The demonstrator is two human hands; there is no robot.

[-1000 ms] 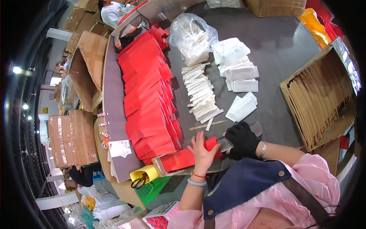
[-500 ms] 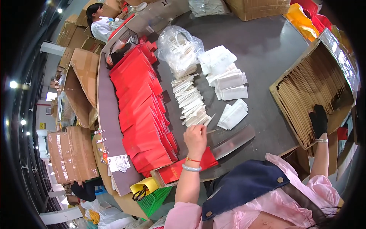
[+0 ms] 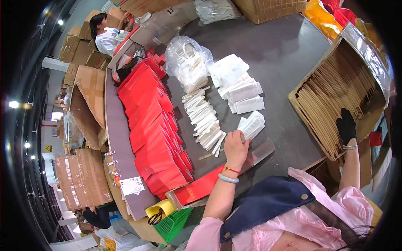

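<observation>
My left hand (image 3: 236,148) is closed at the near end of a small fan of white paper packets (image 3: 253,124). What its fingers hold, if anything, is hidden. Below its wrist lies a red printed pouch (image 3: 197,187), with a clear plastic strip (image 3: 264,151) reaching out to the right. To the left of the hand runs a row of narrow white slips (image 3: 203,119). My right hand (image 3: 346,127), in a black glove, rests with fingers stretched out against upright brown cardboard sheets (image 3: 335,100) packed in an open carton (image 3: 298,98).
A long overlapping row of red pouches (image 3: 153,129) lies on the left. Farther back are a clear bag of slips (image 3: 188,58) and more white packets (image 3: 238,85). A yellow holder with black scissors (image 3: 157,213) hangs at the near edge. Another person (image 3: 106,35) is at the far left.
My left hand has moved right, from the near end of the white slips to the small fan of packets. My right hand stays at the carton. The view has shifted slightly.
</observation>
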